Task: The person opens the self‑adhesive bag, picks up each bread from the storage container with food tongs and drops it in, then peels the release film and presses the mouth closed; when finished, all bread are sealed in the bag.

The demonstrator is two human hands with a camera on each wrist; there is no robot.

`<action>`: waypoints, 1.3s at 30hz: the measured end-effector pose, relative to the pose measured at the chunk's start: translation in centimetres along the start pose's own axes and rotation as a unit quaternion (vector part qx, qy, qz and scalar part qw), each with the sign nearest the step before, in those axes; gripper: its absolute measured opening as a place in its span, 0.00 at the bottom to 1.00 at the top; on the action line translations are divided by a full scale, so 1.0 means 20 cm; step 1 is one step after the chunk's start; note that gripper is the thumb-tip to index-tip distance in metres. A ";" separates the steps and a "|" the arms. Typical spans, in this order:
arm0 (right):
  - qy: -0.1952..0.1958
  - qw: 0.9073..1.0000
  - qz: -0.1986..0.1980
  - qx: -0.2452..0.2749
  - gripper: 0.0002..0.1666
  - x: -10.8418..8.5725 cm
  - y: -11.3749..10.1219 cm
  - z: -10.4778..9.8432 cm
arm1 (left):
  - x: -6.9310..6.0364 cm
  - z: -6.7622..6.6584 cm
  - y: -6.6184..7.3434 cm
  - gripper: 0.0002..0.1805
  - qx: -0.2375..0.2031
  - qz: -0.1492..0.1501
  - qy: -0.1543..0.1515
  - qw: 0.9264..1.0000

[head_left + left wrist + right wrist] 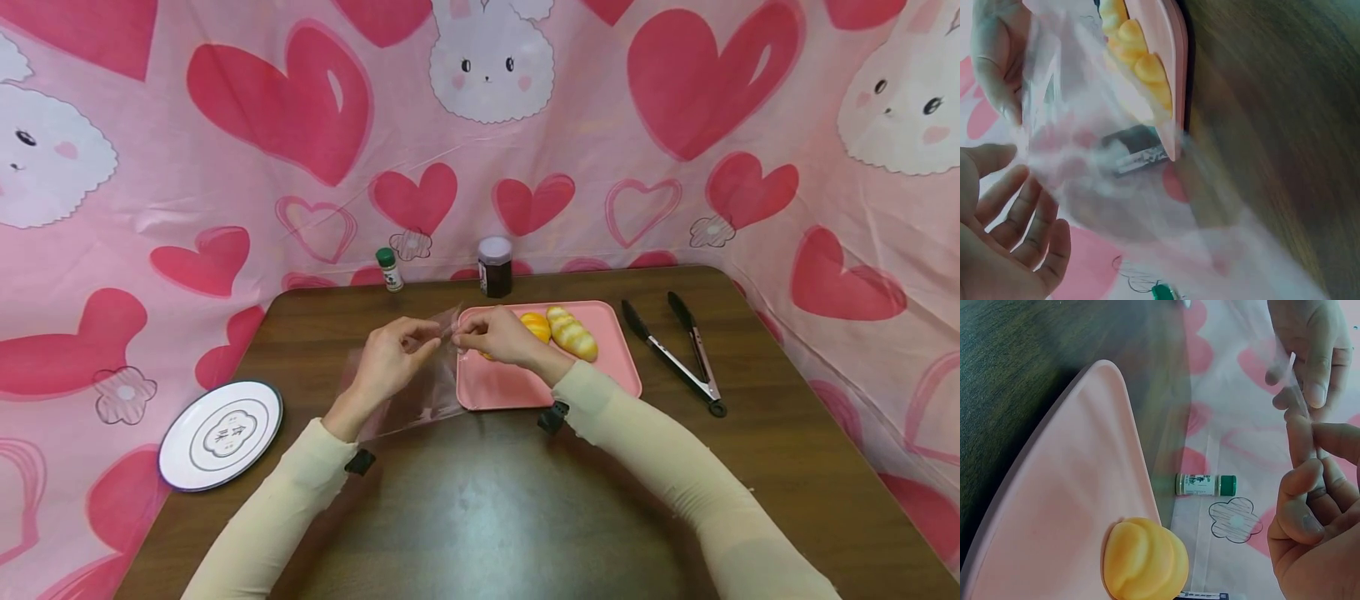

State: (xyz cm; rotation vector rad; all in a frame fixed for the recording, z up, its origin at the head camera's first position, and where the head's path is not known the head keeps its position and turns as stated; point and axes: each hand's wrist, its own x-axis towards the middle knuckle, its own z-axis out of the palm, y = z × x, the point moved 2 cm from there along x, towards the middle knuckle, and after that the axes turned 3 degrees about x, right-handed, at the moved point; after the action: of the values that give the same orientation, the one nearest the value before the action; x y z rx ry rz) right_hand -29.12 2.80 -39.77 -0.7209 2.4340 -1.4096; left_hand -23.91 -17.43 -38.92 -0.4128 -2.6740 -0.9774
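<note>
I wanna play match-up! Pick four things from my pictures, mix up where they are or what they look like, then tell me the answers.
Things:
1. clear plastic bag
2. black-tipped tongs
3. plate
4. striped bread roll

Clues:
A. white with a blue rim
B. lying on the pink tray
C. pinched by the right hand
D. spread open, right of the tray

Right pairs: 1-C, 2-D, 3-A, 4-B

ok quick headcount: one bag [423,396], one tray [495,387], at least two breads [572,333] (partly hidden, so can't swear to the exact number), one pair of tongs [675,361], one plate [197,408], one jar [495,277], one shaker [391,273], and one desk [480,500]
</note>
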 end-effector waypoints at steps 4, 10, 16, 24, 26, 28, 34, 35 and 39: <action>-0.009 1.000 -0.013 0.003 0.08 0.00 0.00 0.01 | 0.00 0.02 0.00 0.15 0.000 -0.001 -0.012 1.000; -0.019 0.999 -0.044 -0.005 0.08 0.00 -0.02 0.01 | 0.01 0.03 0.00 0.11 0.016 0.002 -0.007 1.000; -0.023 0.999 -0.041 -0.001 0.09 0.00 -0.02 0.02 | 0.00 0.03 0.01 0.09 0.017 0.006 -0.004 1.000; -0.012 0.999 -0.034 -0.013 0.10 0.00 -0.03 0.01 | -0.01 0.02 0.00 0.09 0.023 0.022 0.006 0.999; -0.007 0.999 -0.032 -0.013 0.09 0.00 -0.02 0.01 | -0.02 0.02 0.00 0.10 0.023 0.021 0.010 0.999; -0.003 1.000 -0.024 -0.009 0.08 -0.01 -0.02 0.00 | -0.03 0.02 0.00 0.12 0.026 0.024 0.007 0.999; 0.001 1.000 0.007 0.020 0.08 -0.01 -0.02 -0.01 | -0.09 0.03 0.00 0.26 0.036 0.072 -0.023 0.996; 0.001 1.000 0.009 0.021 0.09 -0.01 -0.02 -0.01 | -0.10 0.03 0.00 0.28 0.038 0.080 -0.031 0.996; 0.010 1.000 0.013 0.025 0.09 0.00 -0.03 -0.02 | -0.14 0.04 -0.03 0.40 0.072 0.106 -0.074 0.989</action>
State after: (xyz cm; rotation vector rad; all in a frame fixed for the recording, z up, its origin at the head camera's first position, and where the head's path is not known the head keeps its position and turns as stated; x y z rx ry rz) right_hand -29.07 2.91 -38.99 -0.6648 2.4044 -1.4685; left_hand -21.67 -17.71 -40.77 -0.7453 -2.7362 -0.7133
